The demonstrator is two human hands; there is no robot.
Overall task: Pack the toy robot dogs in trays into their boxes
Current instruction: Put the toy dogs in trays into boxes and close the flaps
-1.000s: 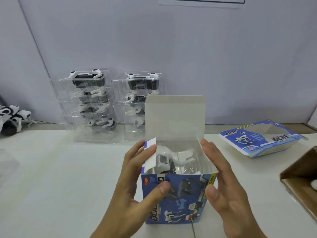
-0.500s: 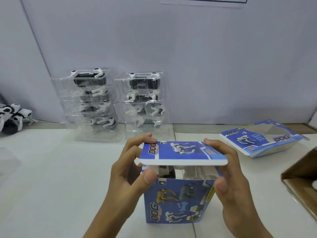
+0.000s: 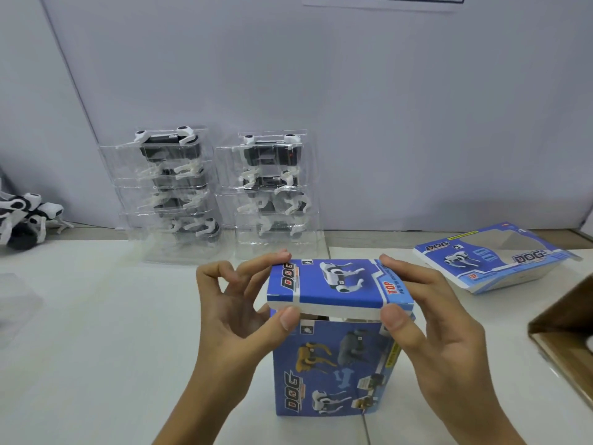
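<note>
The upright blue printed cardboard box (image 3: 333, 364) stands on the white tabletop (image 3: 96, 348) between the 2 hands, its front showing pictures of toy dogs and the word DOG. Its blue top lid flap (image 3: 333, 282) is folded nearly flat over the opening, with a narrow dark gap left under the front edge; what lies inside cannot be seen.

The left hand (image 3: 231, 316) pinches the lid's left end, thumb pressed under the front corner and a fingertip on the far corner, while its other fingers curl loosely beside the box. The right hand (image 3: 436, 322) pinches the lid's right end the same way, thumb at the front corner and fingers wrapped along the right side of the lid.

Beyond the hands, against the pale wall (image 3: 353, 107), stand 2 stacks of clear plastic trays holding black-and-white toy robot dogs: the left stack (image 3: 167, 194) beyond the left hand and the right stack (image 3: 272, 194) just beside it, straight past the box. Far to the left of the left hand lie loose black-and-white toy robot dogs (image 3: 25, 220) at the tabletop's edge. To the right of the right hand and farther back lies a flattened blue windowed box (image 3: 494, 258), and nearer, at the picture's right edge, the corner of an open brown cardboard carton (image 3: 564, 335).
</note>
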